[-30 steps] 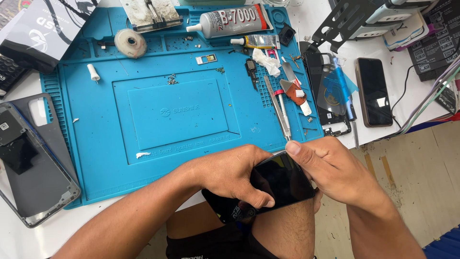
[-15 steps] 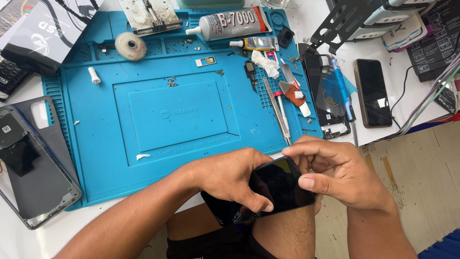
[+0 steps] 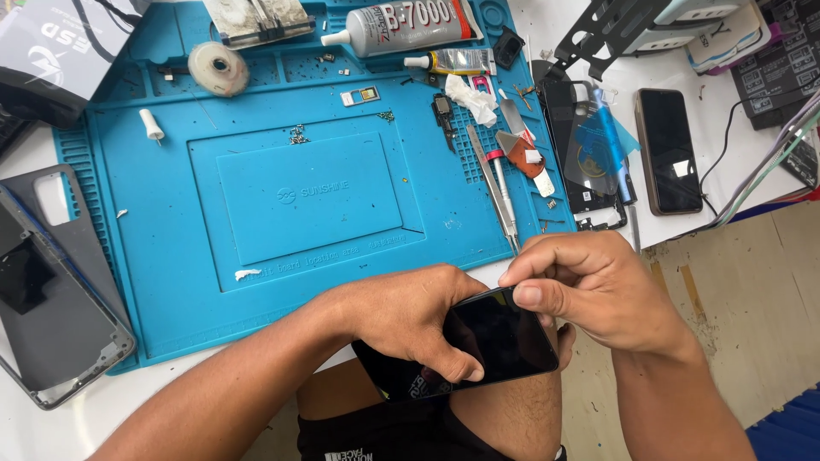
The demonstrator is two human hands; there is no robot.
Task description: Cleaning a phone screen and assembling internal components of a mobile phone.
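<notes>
A black phone [image 3: 491, 337] with a dark glossy screen rests on my thigh, just below the table's front edge. My left hand [image 3: 401, 316] grips it from the left, thumb pressed on the glass near the lower edge. My right hand [image 3: 598, 290] is closed over the phone's upper right corner, thumb lying on the screen and fingers curled above it. The phone's left part is hidden under my left hand.
A blue repair mat [image 3: 282, 196] covers the table. On it lie tweezers [image 3: 495, 188], a glue tube [image 3: 401, 21], a tape roll [image 3: 218, 68] and small screws. A grey phone back cover [image 3: 60, 282] lies at left. Another phone [image 3: 668, 149] and a disassembled frame [image 3: 585, 154] lie at right.
My right hand has slid from the phone's top edge down over its right corner, thumb now on the screen. The phone and my left hand stay in place.
</notes>
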